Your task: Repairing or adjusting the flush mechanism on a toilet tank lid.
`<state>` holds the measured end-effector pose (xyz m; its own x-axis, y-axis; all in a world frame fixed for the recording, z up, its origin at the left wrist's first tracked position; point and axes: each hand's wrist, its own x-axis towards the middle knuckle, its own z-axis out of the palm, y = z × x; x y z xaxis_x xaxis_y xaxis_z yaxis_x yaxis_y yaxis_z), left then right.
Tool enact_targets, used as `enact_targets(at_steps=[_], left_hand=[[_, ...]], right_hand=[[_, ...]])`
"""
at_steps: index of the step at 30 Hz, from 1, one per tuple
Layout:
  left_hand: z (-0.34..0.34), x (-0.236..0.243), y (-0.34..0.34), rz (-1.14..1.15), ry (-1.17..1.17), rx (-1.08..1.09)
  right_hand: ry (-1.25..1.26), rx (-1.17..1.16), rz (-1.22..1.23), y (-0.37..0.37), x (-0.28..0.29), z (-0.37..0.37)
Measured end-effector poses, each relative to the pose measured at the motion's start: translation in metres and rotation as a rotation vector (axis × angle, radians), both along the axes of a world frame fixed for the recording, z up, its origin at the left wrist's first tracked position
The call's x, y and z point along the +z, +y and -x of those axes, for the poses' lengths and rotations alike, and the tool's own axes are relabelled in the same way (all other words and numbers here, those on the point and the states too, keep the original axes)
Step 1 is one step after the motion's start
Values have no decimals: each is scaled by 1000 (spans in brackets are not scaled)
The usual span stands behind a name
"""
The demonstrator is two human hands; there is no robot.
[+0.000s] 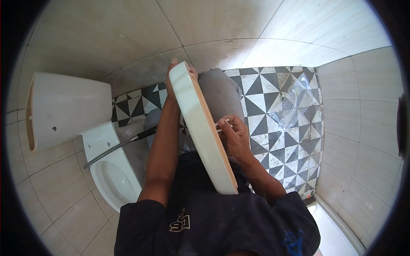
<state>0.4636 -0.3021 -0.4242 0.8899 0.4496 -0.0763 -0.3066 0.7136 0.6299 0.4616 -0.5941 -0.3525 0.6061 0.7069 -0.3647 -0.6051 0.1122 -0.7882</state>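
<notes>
A white ceramic toilet tank lid (198, 132) stands tilted on its edge in front of my body, its near end against my dark shirt. My left hand (171, 83) is wrapped round the lid's far end, with fingertips showing past its other side. On the lid's unglazed, tan underside, my right hand (235, 133) pinches a small white piece (220, 127); its exact kind is too small to make out. At the left lies the white toilet tank (72, 111), turned on its side with its open rim to the left.
Next to the tank is the white toilet bowl (100, 141), crossed by a flexible metal hose (112, 149) with a black end. A clear plastic bag (294, 102) lies on the black-and-white patterned floor (260, 111) at right. Tiled walls (222, 21) close in around me.
</notes>
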Motion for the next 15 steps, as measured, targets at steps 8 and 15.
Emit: enact_targets(at_steps=[8,15], left_hand=[[11,-28,26,48,-129,-107],[11,-10,15,37,-155,-191]], right_hand=[[-117,-37,27,10,-1,3],[-406,69,235,3,14,-5]])
